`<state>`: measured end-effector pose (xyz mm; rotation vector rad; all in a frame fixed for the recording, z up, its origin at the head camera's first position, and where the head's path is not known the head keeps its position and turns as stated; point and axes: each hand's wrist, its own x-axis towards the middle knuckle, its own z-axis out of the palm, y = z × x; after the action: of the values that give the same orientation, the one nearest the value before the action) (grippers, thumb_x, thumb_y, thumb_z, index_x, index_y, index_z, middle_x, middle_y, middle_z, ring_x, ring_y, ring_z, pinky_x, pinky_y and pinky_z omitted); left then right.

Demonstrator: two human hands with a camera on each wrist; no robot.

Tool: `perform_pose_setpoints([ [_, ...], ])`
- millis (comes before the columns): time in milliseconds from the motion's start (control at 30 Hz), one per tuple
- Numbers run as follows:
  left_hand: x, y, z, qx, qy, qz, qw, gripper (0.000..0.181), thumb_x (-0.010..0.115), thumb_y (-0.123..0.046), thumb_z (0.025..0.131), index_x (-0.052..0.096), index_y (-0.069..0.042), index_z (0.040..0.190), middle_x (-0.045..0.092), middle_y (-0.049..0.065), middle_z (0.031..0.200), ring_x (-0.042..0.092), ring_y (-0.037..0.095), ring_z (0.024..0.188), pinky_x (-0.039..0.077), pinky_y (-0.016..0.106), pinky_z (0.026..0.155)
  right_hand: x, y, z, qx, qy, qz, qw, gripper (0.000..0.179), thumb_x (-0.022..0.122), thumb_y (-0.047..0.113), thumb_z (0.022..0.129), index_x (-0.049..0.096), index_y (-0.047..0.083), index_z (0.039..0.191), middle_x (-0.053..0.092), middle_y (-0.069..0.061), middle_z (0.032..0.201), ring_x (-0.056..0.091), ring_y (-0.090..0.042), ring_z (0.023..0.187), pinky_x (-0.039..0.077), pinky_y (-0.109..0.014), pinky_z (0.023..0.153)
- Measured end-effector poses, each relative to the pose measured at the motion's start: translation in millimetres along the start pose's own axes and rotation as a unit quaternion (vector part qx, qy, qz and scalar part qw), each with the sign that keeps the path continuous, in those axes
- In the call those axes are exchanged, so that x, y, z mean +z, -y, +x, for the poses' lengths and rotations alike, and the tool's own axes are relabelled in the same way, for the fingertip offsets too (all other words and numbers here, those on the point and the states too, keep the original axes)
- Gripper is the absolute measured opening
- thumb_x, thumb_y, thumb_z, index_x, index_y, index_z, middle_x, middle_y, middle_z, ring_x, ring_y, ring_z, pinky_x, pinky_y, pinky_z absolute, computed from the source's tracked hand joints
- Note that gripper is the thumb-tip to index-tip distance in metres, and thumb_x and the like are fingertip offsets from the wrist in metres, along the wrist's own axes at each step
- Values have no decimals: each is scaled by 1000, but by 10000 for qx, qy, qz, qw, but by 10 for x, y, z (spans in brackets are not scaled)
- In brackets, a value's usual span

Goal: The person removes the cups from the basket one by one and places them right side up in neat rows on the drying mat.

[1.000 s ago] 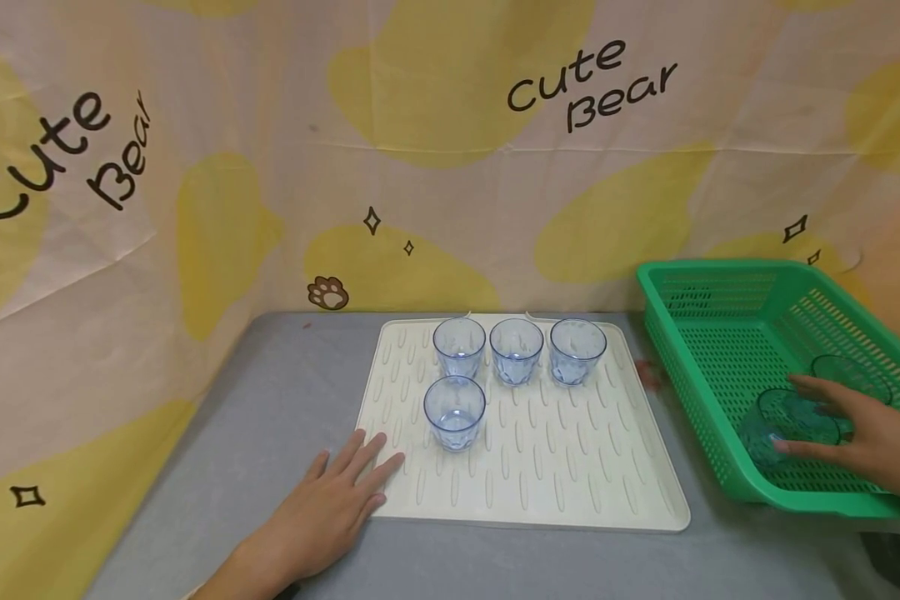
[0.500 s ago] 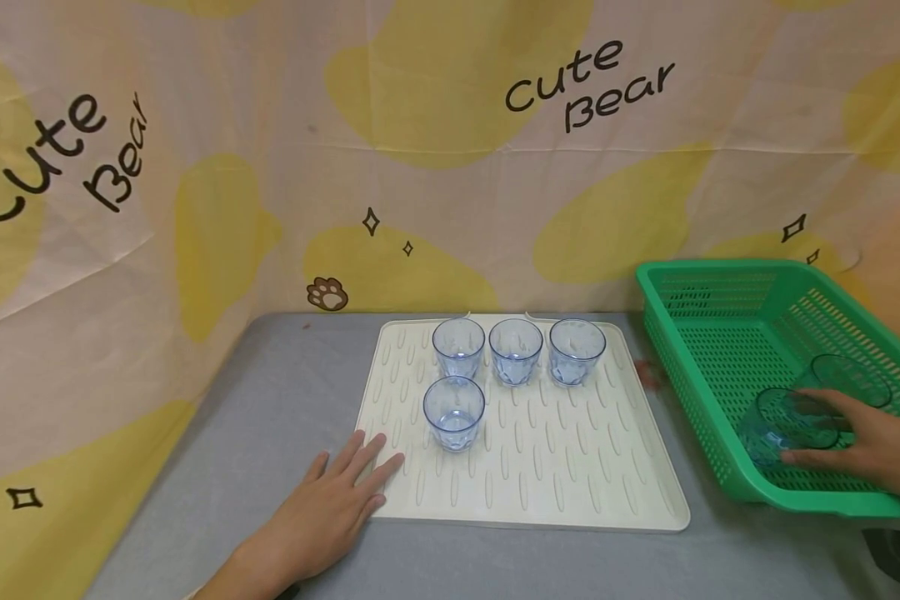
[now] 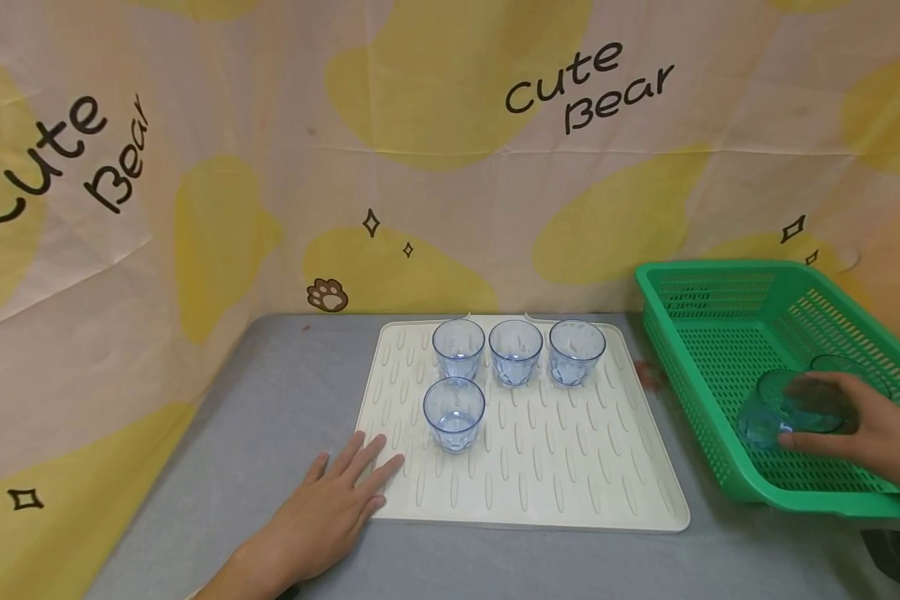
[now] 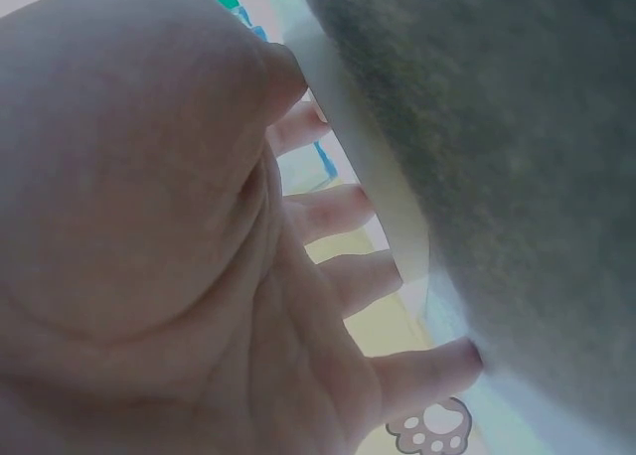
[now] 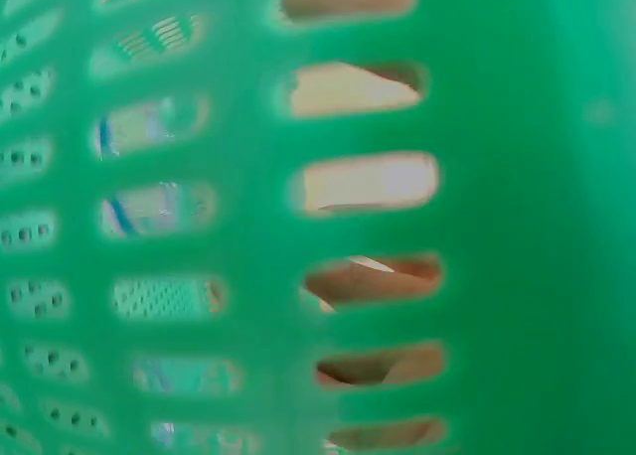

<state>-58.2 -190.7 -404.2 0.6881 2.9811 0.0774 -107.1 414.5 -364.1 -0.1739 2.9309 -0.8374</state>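
Note:
Inside the green basket (image 3: 671, 379), at the right of the head view, my right hand (image 3: 881, 429) grips a blue drinking glass (image 3: 759, 423) by its side, thumb at the near side and fingers over the far side. Behind that hand, a second glass (image 3: 840, 360) is partly hidden. My left hand (image 3: 322, 521) lies with spread, straight fingers on the left front edge of the white ridged mat (image 3: 555, 492). Closest to it stands an upright glass (image 3: 454, 417). Basket wall (image 5: 517, 227) fills the right wrist view, with the hand glimpsed through its slots.
Three more upright glasses (image 3: 516, 354) form a row along the mat's back edge. Grey cloth (image 3: 217, 450) covers the table around the mat. A patterned curtain (image 3: 435, 183) hangs behind and to the left. The basket sits just right of the mat.
My right hand has closed round the glass in the basket and lifted it slightly. The left hand has stayed in place.

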Motion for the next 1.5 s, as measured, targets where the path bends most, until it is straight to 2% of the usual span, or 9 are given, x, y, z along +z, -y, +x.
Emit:
perform_pose_setpoints([
  [100,1,-2,9,-37,58,2,10000,50,52,-35,102,43,-30,151,36,3,161,29,33,151,33,66,109,24,-20,-2,-165,-215,479,9985,82,75,13,89,22,-12,145,56,9,126,33,31,93,43,-10,66],
  [167,0,-3,10,-55,81,5,10000,50,52,-36,102,42,-31,151,36,2,162,29,33,151,33,66,109,37,-21,-6,-265,-302,718,9966,82,73,9,90,18,-9,148,45,32,119,36,32,96,45,-9,68],
  [233,2,-2,9,-40,61,17,10000,50,52,-35,102,42,-31,151,36,3,162,29,33,151,33,66,109,43,-14,-7,-341,-344,839,9953,82,72,8,91,17,-5,151,35,42,114,38,30,97,47,-11,70],
  [467,-4,-4,5,-39,67,4,10000,51,52,-36,102,42,-31,151,36,3,162,29,33,151,33,66,109,33,103,-17,-277,-604,770,9948,84,70,13,94,17,12,159,36,37,117,40,28,97,49,-16,69],
  [667,-8,-2,9,-65,118,6,9999,51,52,-35,102,42,-30,151,36,3,162,29,33,151,32,66,110,18,156,-29,-215,-577,934,9937,83,67,16,96,14,29,160,36,34,121,42,26,100,49,-14,73],
  [833,-2,-4,15,-131,203,-71,9997,51,51,-36,102,42,-31,152,35,2,162,27,33,152,31,66,111,29,171,-10,-385,-636,1241,9895,80,65,9,96,19,24,159,38,33,126,45,26,104,49,-12,77],
  [1067,-6,-4,23,-95,179,-71,9998,51,52,-36,102,42,-30,151,36,2,162,28,33,151,32,66,110,49,203,-9,-983,-750,1535,9804,78,59,-5,95,21,19,159,43,32,131,49,23,109,47,-8,77],
  [1233,-10,-5,19,-43,72,10,10000,50,51,-36,102,42,-30,151,36,2,161,29,32,151,33,65,110,54,247,-10,-832,-771,1406,9835,80,63,1,96,19,23,159,40,32,130,45,25,108,46,-7,76],
  [1500,2,-10,8,-99,130,-8,9999,50,52,-36,102,43,-31,151,36,2,161,30,32,151,32,66,110,66,281,1,-599,-794,1291,9866,83,70,8,93,21,23,159,41,29,130,45,23,106,48,-9,74],
])
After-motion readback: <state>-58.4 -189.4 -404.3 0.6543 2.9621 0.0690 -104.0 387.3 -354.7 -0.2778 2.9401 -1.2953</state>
